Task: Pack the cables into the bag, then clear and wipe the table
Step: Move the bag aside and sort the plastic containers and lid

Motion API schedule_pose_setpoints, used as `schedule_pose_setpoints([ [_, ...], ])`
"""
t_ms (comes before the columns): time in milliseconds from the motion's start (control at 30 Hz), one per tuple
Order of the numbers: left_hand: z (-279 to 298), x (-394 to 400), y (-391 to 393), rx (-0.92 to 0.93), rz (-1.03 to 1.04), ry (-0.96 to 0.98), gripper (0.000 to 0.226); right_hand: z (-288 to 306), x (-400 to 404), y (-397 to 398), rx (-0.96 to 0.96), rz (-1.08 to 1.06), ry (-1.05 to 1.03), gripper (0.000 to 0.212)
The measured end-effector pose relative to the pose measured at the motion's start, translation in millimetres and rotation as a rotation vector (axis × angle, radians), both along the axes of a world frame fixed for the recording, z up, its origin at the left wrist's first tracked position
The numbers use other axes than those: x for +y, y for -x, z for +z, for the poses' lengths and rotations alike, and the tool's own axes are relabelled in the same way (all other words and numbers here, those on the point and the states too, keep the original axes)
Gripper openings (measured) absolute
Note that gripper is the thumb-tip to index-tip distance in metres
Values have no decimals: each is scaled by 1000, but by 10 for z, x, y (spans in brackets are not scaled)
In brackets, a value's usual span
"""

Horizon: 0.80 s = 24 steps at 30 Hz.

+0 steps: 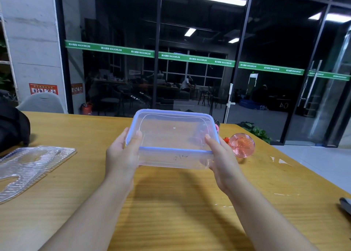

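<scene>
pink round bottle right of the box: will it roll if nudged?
Probably. The pink bottle looks to lie on its side on the table, round in outline, so it may roll. It looks like thin clear plastic, so probably light.

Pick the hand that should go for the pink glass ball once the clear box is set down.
Right. The right hand holds the clear box on the side nearest the pink ball. The left hand would have to cross over the box.
</scene>
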State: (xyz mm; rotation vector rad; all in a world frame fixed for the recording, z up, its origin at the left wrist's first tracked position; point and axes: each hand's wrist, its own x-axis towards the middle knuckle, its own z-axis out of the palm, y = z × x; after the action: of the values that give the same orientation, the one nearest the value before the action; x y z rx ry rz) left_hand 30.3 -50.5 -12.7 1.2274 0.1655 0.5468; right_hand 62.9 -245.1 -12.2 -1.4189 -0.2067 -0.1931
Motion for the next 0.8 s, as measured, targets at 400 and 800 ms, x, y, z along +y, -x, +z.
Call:
schedule_pose_setpoints([
  [400,-73,-21,-106,155,-81,-210,37,-14,-18,-7,-50,-89,43,32],
  [800,-137,19,-75,169,33,-150,37,24,-28,37,-265,-34,157,61],
])
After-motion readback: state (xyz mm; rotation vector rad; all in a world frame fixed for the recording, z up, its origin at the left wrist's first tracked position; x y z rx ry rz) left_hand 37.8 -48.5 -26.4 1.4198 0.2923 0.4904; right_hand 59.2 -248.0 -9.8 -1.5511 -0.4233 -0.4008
